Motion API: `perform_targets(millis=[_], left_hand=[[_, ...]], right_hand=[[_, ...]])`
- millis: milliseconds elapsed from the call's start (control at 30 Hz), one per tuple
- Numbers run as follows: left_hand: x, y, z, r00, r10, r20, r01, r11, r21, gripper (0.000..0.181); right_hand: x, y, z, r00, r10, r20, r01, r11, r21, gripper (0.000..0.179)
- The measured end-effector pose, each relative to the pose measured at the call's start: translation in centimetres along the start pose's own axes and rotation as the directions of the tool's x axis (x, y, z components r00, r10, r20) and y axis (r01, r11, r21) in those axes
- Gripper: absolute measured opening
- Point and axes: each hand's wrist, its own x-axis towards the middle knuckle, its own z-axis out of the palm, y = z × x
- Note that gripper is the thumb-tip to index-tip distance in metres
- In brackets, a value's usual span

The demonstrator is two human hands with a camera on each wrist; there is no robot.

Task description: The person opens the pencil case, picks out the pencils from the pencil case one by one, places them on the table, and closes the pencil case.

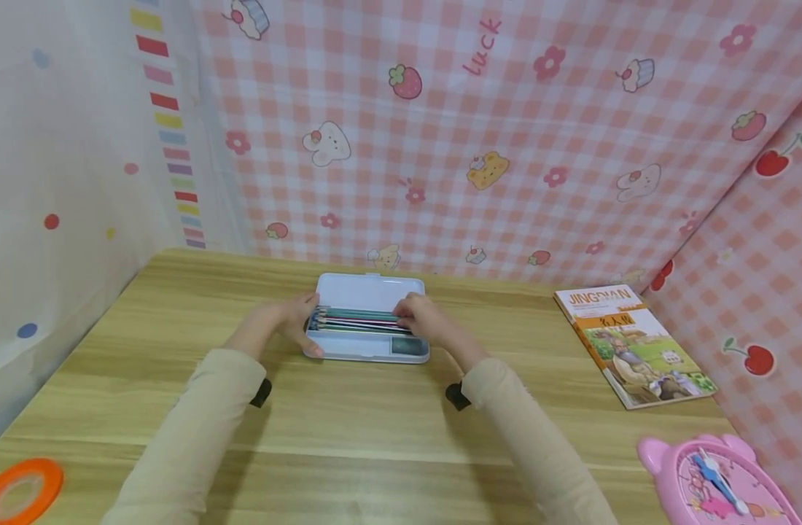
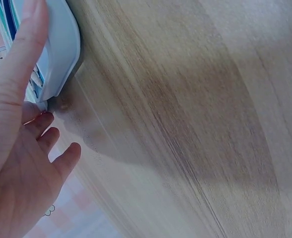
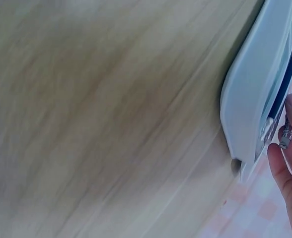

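A white pencil case lies with its lid laid back on the wooden table. Several pencils run lengthwise inside it. In its front right compartment sits a dark green rectangular piece. My left hand holds the case's left end, thumb at the front edge and fingers toward the lid side. The left wrist view shows that thumb along the case, the other fingers loosely bent by its end. My right hand pinches a pencil near its eraser end, over the right part of the case.
A book with a picture cover lies at the right. Near the front right corner is a pink clock. An orange tape roll lies front left. A checked pink cloth hangs behind the table.
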Motion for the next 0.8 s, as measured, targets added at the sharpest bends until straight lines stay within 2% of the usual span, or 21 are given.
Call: perform_targets(millis=[200,467,667,800], left_hand=[[-0.9,1.0,-0.3,0.999,-0.035,0.02,0.034,0.999,0.009,0.119],[-0.7,0.4,-0.1,0.999,-0.026,0.035,0.028,0.999,-0.032,0.121],[-0.5,0.2,0.1,0.999,-0.027,0.034,0.028,0.999,-0.047,0.121],[-0.5,0.3,0.0,0.999,-0.035,0.041,0.037,0.997,-0.062,0.122]], right_hand=[[-0.7,1.1,-0.7,0.999,-0.014,-0.05,0.015,1.0,0.01,0.01],[-2.4,3.9,-2.1,0.991,-0.076,-0.106,0.074,0.997,-0.022,0.004],[-4.2,6.6,-2.9,0.975,-0.132,-0.178,0.117,0.989,-0.092,0.01],[-5.8,8.1,-3.5,0.969,-0.151,-0.197,0.127,0.983,-0.129,0.013]])
